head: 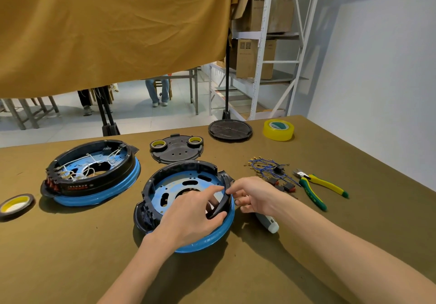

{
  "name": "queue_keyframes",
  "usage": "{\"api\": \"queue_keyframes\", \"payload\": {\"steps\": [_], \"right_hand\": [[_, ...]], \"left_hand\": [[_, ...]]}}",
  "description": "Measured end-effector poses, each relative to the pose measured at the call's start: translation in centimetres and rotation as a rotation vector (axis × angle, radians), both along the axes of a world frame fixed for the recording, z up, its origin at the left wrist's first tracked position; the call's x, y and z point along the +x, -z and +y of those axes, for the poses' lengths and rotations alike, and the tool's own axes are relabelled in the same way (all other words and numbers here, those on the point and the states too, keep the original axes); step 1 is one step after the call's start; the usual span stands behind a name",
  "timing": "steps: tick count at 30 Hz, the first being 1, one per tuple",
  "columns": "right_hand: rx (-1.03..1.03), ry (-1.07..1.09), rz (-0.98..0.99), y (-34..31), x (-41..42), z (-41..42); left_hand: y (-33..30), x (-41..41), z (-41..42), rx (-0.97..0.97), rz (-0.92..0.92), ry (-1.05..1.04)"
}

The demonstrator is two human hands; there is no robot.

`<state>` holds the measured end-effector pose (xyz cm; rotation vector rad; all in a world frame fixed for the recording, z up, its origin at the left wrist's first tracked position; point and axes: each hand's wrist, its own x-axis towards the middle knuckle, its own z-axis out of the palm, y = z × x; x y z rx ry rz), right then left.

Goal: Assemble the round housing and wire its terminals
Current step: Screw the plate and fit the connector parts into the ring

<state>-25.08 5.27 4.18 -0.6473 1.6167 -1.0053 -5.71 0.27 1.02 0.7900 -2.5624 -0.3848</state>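
At frame centre, our left hand and right hand pinch a curved black plastic wall segment, which we should seat squarely into the round blue-rimmed black housing.

- Near edge of tabletop bare on both sides of the forearms; open way in from front-left.
- Left hand and right hand crowd the right rim of the open round housing; its left inner floor is open from above.
- Wired housing blocks the left; narrow bare gap between the two housings.
- Tape roll at far-left edge.
- Black cover plate sits just behind the open housing, tight gap.
- Right side cluttered: blue wire bundle, red switches, pliers, white tool beside the housing.
- Far right corner: black disc, yellow tape; bare tabletop right of the pliers.
- Yellow cloth hangs over the far edge, limits reach from behind.
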Motion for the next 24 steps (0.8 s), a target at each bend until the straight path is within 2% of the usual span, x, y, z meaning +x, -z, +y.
{"api": "queue_keyframes", "payload": {"steps": [3, 8, 10, 13, 15, 18, 21, 24], "right_hand": [[0.004, 0.041, 0.017, -0.4, 0.5, -0.8], [-0.035, 0.033, -0.176, 0.0, -0.8, 0.2], [-0.041, 0.084, -0.13, 0.8, -1.3, 0.7], [-0.032, 0.04, 0.015, 1.3, -0.7, 0.9], [-0.013, 0.008, 0.116, 1.3, -0.1, 0.8], [0.001, 0.012, 0.124, 1.0, 0.4, 0.7], [0.04, -0.035, -0.058, -0.1, 0.3, 0.9], [-0.049, -0.09, -0.304, -1.5, -0.1, 1.2]], "left_hand": [[-0.4, 0.1, 0.4, -0.051, -0.016, -0.002], [-0.8, -0.5, 1.6, -0.173, -0.086, -0.058], [-0.5, -0.9, 2.1, -0.221, -0.078, -0.1], [0.2, -1.5, 2.7, -0.28, -0.028, -0.154], [0.3, -1.4, 2.7, -0.239, 0.037, -0.161], [-0.5, -0.6, 2.6, -0.167, 0.114, -0.166], [-1.8, 0.5, 2.3, -0.179, 0.204, -0.177], [-3.4, 1.4, 2.0, -0.214, 0.318, -0.1]]}}
